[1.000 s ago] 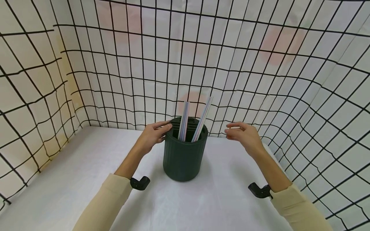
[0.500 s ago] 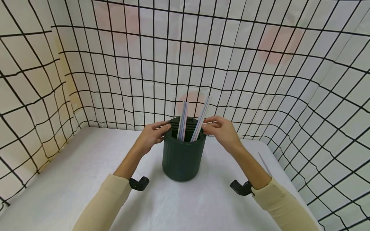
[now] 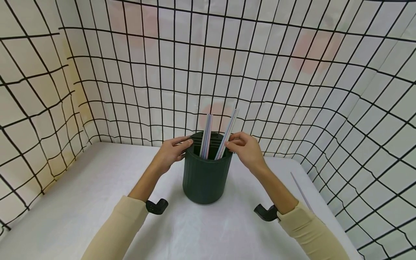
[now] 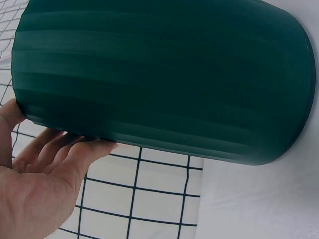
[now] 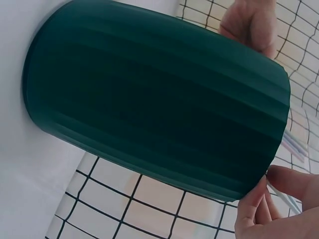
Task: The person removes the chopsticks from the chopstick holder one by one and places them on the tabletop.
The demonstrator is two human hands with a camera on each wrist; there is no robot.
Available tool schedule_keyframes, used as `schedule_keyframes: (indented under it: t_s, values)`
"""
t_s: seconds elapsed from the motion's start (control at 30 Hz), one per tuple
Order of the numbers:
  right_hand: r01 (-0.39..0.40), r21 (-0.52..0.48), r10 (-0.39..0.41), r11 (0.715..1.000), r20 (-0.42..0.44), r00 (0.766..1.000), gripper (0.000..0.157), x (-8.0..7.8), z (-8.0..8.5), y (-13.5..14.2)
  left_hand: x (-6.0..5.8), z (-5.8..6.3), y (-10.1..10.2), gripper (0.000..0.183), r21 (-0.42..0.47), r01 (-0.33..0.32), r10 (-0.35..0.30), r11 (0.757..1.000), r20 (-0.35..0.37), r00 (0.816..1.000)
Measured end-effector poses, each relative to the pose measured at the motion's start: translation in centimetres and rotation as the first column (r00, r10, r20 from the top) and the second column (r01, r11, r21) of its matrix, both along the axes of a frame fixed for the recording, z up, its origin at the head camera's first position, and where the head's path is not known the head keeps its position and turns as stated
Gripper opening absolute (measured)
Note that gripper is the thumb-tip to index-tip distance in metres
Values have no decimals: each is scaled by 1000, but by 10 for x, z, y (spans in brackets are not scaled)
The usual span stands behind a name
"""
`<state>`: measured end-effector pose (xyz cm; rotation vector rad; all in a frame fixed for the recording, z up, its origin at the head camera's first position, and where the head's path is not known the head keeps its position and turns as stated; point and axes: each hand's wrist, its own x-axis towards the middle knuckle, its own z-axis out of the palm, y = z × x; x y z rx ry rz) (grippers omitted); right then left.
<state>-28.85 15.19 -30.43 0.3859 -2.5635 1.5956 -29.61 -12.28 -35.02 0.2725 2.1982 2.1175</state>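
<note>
A dark green, ribbed container [image 3: 206,180] stands upright on the white table. One bunch of thin pastel straws [image 3: 206,139] rises from its left part, and a second bunch of straws [image 3: 228,131] leans right against the rim. My left hand [image 3: 167,155] holds the rim at the left, thumb at the edge and fingers along the outer wall, as the left wrist view shows. At the right rim, beside the leaning straws, my right hand [image 5: 269,214] grips the edge between thumb and fingers. The container hides part of my left hand in the right wrist view.
A single thin straw [image 3: 300,191] lies on the white table [image 3: 97,180] to the right, partly behind my right forearm. Black wire mesh [image 3: 175,76] encloses the back and both sides. Dark wrist cameras [image 3: 157,207] jut inward from both wrists.
My right hand has come left from beside the container to its right rim. That shift uncovered the lone straw on the table. My left hand has stayed at the left rim.
</note>
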Motion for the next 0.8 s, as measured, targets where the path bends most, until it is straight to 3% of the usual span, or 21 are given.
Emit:
schedule_keyframes:
  t_s: [0.43,0.8]
  values:
    - [10,-57,-14,998,-76,997,25,0,6,0,1,0,0,56,-2,-6,6,1000,5,1000]
    - [15,-60,-24,998,-140,990,30,1,44,7,0,0,0,54,0,-10,10,1000,-1,1000]
